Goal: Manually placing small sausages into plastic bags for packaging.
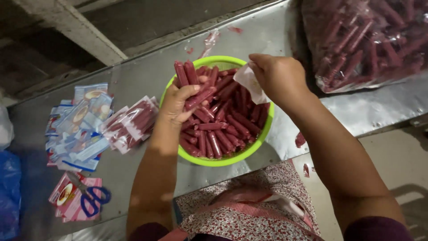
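Scissors [91, 199] half hidden on pink packets at your desk's [147, 76] left, your left hand [178, 103] closed around several red sausages [192, 85] above the green bowl [261, 134], glossy sticks, your right hand [278, 76] pinching a small clear bag [250, 82], contents unclear.

Glossy plastic bowl [262, 134], shiny metal table [147, 80]

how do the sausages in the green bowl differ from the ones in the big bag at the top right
The sausages in the green bowl lie loose and uncovered, bright red, right under the hands. The sausages in the big bag sit sealed behind clear plastic, look duller and darker, and lie away at the table's far corner. The left hand grips a few above the bowl; nobody touches the bag. Both are slim red sticks.
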